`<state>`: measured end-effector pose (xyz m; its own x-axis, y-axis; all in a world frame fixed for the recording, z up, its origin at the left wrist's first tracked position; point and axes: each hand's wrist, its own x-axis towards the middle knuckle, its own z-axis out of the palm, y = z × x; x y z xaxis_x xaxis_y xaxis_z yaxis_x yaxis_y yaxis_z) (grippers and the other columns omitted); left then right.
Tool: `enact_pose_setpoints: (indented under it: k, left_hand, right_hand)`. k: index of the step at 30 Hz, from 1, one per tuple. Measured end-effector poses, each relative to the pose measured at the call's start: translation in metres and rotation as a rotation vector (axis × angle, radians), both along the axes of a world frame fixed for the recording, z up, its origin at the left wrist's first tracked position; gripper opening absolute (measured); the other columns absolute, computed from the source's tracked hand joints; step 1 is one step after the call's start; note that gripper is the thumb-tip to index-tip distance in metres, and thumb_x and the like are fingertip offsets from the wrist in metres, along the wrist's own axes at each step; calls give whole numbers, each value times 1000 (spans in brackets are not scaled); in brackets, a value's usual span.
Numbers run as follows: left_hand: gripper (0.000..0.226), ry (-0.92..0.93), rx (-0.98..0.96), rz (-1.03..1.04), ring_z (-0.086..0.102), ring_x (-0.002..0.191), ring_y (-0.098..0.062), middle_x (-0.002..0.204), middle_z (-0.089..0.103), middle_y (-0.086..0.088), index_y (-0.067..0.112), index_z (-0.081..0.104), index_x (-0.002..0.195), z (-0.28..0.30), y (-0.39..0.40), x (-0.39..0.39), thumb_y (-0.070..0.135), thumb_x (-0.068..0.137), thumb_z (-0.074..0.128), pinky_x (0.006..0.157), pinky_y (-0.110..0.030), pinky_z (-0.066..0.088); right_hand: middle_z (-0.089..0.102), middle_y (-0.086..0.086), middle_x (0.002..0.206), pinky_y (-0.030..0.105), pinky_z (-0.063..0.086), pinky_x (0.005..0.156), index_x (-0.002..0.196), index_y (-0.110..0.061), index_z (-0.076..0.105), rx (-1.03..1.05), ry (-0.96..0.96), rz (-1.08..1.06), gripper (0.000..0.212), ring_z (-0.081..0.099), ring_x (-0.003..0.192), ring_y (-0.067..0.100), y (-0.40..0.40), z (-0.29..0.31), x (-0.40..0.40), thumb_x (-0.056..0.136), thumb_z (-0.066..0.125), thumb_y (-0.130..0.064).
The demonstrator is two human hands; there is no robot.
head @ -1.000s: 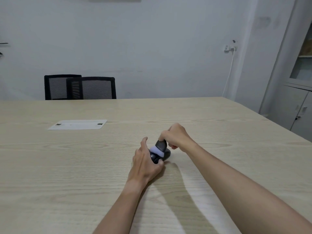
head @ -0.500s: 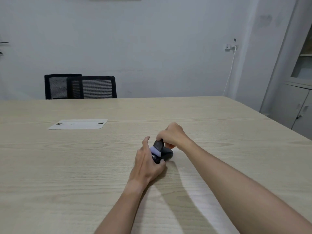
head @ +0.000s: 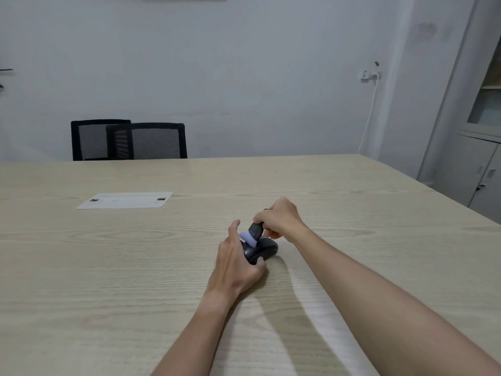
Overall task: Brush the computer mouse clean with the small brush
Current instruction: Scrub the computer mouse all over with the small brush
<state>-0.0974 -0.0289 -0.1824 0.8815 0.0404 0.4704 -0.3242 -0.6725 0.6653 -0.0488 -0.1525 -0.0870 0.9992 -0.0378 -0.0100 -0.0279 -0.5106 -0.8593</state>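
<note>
table (head: 135, 267) bears mouse (head: 264, 249) (lettering unreadable).

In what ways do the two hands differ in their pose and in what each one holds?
The left hand lies low on the table and grips the side of the mouse, thumb raised; the right hand is above it, closed in a fist around the brush. The left hand steadies; the right hand presses the pale bristles onto the mouse. Both are bare and meet at the mouse.
</note>
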Motion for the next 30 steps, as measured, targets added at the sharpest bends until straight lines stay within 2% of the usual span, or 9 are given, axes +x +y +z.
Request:
enact_pose_setpoints:
  k: [4, 8, 11, 14, 16, 19, 23, 27, 30]
  left_hand:
    - [92, 33, 7, 24, 46, 106, -19, 103, 54, -1, 30, 12, 144, 0, 1, 0, 40, 67, 61, 86, -28, 40]
    - [93, 28, -3, 23, 48, 102, -21, 97, 52, 1, 29, 14, 144, -1, 1, 2, 42, 64, 59, 86, -30, 43]
    - [92, 24, 3, 21, 46, 104, -21, 101, 52, 0, 29, 13, 143, -2, 1, 3, 42, 64, 59, 87, -31, 43]
    - [91, 25, 4, 14, 47, 105, -22, 102, 54, -2, 31, 12, 142, -3, 2, 3, 44, 64, 57, 87, -32, 44]
    - [90, 19, 2, 15, 48, 104, -21, 101, 53, -1, 32, 13, 142, -4, 2, 3, 44, 64, 57, 86, -30, 43]
    - [91, 33, -4, 15, 46, 104, -20, 100, 51, 0, 31, 14, 143, -3, 1, 2, 43, 65, 58, 85, -27, 39]
    - [91, 30, -4, 18, 46, 102, -19, 96, 50, 3, 31, 15, 143, -4, 2, 4, 41, 65, 60, 84, -26, 38]
    - [90, 33, 2, 21, 47, 101, -20, 97, 52, 1, 32, 15, 141, -6, 3, 7, 43, 64, 59, 83, -26, 37]
    - [87, 31, 5, 22, 47, 101, -19, 97, 52, 1, 32, 17, 139, -6, 3, 7, 41, 64, 60, 83, -25, 36]
  right_hand:
    - [62, 10, 48, 22, 44, 44, 48, -2, 66, -146, -52, -78, 26, 58, 45, 18, -14, 2, 1, 73, 61, 3]
    - [51, 8, 46, 27, 39, 48, 58, 1, 58, -246, -122, -116, 16, 48, 49, 25, -25, 2, 3, 72, 54, 8]
    - [56, 8, 44, 22, 42, 45, 46, -2, 59, -113, -119, -71, 25, 56, 46, 23, -18, 3, -1, 71, 61, 2]
    - [64, 12, 58, 22, 46, 44, 62, 1, 67, 38, -29, -45, 15, 62, 50, 23, -13, -1, -1, 77, 64, -3]
    - [64, 10, 54, 23, 46, 44, 63, 1, 66, 18, -13, -65, 15, 62, 50, 22, -16, -5, 0, 77, 63, -1]
    - [55, 0, 35, 23, 44, 44, 48, -2, 63, -130, -46, -80, 27, 57, 46, 19, -26, -4, -2, 73, 58, 4]
    - [44, 5, 40, 24, 31, 45, 47, -7, 41, -236, -138, -94, 31, 39, 45, 23, -30, -1, -3, 71, 55, 8]
    - [52, 2, 36, 17, 37, 39, 32, -11, 49, -113, -134, -28, 42, 50, 38, 17, -23, 0, -6, 69, 62, 3]
    - [57, 8, 41, 23, 43, 44, 29, -10, 54, -104, -78, -45, 43, 55, 42, 19, -25, -3, -4, 69, 63, 3]
